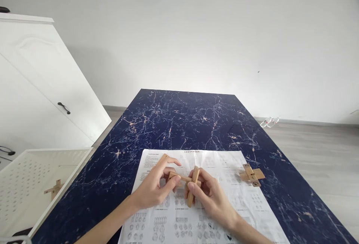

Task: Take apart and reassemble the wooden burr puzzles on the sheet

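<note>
My left hand (pixel 153 186) pinches the left end of a notched wooden puzzle stick (pixel 183 178) between thumb and fingers. That stick lies roughly level, its right end meeting a second wooden puzzle stick (pixel 195 176) that crosses it. My right hand (pixel 217 199) grips the crossing stick, with the thumb pressed on its near side. Whether the sticks interlock is hidden by my fingers. Another wooden piece (pixel 165 156) partly shows behind my left hand. Beneath both hands lies a printed instruction sheet (pixel 235 190) with rows of small diagrams.
A crossed wooden puzzle cluster (pixel 251 175) sits at the sheet's right edge on the dark blue marbled table (pixel 179 124). On the left, a white perforated basket (pixel 28 184) holds another wooden cluster (pixel 54 189). A white cabinet (pixel 36 72) stands behind it.
</note>
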